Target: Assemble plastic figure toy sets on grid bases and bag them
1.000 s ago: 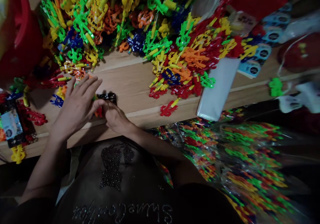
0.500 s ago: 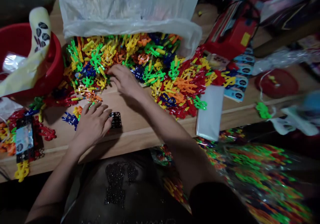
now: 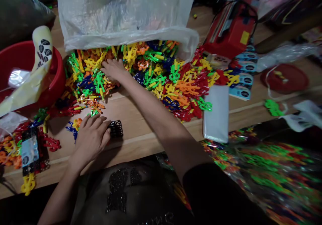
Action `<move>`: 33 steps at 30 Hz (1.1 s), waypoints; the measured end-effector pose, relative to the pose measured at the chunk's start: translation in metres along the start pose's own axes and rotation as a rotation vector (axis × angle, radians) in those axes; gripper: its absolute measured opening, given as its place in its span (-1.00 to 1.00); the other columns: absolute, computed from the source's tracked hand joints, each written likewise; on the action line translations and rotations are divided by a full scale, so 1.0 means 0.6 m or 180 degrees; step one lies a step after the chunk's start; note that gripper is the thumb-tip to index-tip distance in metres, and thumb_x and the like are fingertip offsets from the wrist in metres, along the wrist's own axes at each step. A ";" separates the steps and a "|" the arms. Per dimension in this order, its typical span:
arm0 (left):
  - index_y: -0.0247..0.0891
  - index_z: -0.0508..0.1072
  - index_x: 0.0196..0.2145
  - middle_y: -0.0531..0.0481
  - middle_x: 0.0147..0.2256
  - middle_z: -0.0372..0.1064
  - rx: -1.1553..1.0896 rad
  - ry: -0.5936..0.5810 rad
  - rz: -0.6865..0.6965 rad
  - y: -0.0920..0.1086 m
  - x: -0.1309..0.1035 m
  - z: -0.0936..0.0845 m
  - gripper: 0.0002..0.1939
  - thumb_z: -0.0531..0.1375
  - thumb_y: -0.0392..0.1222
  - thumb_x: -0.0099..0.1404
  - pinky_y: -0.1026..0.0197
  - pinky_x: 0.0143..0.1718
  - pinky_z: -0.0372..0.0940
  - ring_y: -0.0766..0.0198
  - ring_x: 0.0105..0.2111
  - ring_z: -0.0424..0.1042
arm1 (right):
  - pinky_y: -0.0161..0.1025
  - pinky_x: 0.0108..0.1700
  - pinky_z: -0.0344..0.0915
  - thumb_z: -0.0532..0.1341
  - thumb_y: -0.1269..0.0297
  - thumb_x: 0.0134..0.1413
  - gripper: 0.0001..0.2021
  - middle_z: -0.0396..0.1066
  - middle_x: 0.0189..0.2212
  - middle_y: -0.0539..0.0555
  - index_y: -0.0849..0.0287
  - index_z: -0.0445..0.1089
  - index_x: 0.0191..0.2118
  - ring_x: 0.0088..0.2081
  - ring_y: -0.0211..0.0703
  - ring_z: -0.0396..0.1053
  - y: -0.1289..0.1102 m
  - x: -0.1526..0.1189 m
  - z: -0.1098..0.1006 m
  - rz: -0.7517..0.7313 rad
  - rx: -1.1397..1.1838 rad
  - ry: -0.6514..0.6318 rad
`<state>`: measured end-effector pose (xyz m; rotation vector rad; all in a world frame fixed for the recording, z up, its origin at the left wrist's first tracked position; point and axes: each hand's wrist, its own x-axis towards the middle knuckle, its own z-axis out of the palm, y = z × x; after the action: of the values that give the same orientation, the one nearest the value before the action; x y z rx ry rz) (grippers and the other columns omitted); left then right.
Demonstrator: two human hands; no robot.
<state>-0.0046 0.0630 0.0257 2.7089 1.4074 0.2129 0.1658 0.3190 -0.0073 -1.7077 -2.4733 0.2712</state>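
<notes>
My left hand (image 3: pixel 92 134) lies palm down near the table's front edge, its fingers stretched out. Beside its thumb is a small black plastic grid (image 3: pixel 116 128), partly hidden by the hand. Blue and orange plastic toys (image 3: pixel 73 127) poke out at its far left side. My right hand (image 3: pixel 114 71) reaches into a heap of small bright plastic toys (image 3: pixel 186 87) in yellow, green, orange, red and blue. Its fingers are apart, with the tips among the toys; nothing is visibly held.
A white plastic sack (image 3: pixel 125 20) opens onto the heap. At left stand a red basin (image 3: pixel 59 74) and a black grid with a blue card (image 3: pixel 30 151). Clear plastic bags (image 3: pixel 215 117) lie at right, near a red machine (image 3: pixel 226 34). Bagged toys (image 3: pixel 276 161) sit below the table.
My right hand has moved farther into the heap, slightly up and left. My left hand has stayed beside the black grid. The view has shifted a little.
</notes>
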 end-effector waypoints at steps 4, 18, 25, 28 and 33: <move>-0.29 0.61 0.11 -0.21 0.10 0.60 -0.0056 0.0049 0.0035 -0.001 0.002 0.001 -0.56 -0.01 -0.09 0.61 -0.29 0.29 0.30 -0.15 0.22 0.47 | 0.30 0.31 0.19 -0.07 0.18 0.58 -0.56 0.38 0.28 0.36 0.23 0.30 0.34 0.28 0.32 0.35 0.007 -0.056 0.021 0.0011 0.0057 -0.0183; -0.28 0.58 0.14 -0.25 0.12 0.58 -0.0160 -0.0094 0.0061 0.001 -0.018 -0.009 -0.51 -0.05 -0.02 0.63 -0.36 0.31 0.29 -0.19 0.24 0.47 | 0.16 0.25 0.32 0.10 0.41 0.43 -0.72 0.50 0.05 0.17 0.05 0.52 0.04 0.13 0.13 0.37 0.106 -0.326 0.029 -0.0527 0.0938 0.0297; -0.29 0.42 0.30 -0.33 0.31 0.41 -0.0341 -0.0125 -0.0196 0.007 -0.013 -0.016 -0.47 -0.03 0.06 0.63 -0.44 0.52 -0.08 -0.17 0.41 0.31 | 0.19 0.22 0.35 0.01 0.50 0.42 -0.67 0.47 -0.05 0.17 0.08 0.47 0.01 0.09 0.12 0.31 0.087 -0.374 0.067 -0.0416 0.0889 0.0301; -0.28 0.41 0.31 -0.30 0.31 0.42 -0.0342 -0.0170 -0.0365 0.013 -0.007 -0.015 -0.53 -0.04 -0.06 0.64 -0.37 0.53 -0.05 -0.10 0.43 0.29 | 0.18 0.22 0.35 0.01 0.52 0.40 -0.71 0.46 -0.09 0.17 0.10 0.44 -0.05 0.06 0.12 0.32 0.080 -0.379 0.083 -0.0486 0.1022 0.0345; -0.26 0.36 0.35 -0.22 0.34 0.39 -0.0315 -0.0220 -0.0537 0.020 -0.002 -0.016 -0.53 -0.07 -0.20 0.62 -0.23 0.53 0.00 0.02 0.41 0.31 | 0.08 0.13 0.41 0.04 0.48 0.39 -0.75 0.43 -0.05 0.20 0.12 0.39 0.02 0.03 0.07 0.37 0.043 -0.412 0.099 -0.0497 0.1616 0.0479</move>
<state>0.0030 0.0553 0.0364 2.4788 1.5515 0.1706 0.2650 0.0925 -0.0710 -1.2714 -2.1668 0.6597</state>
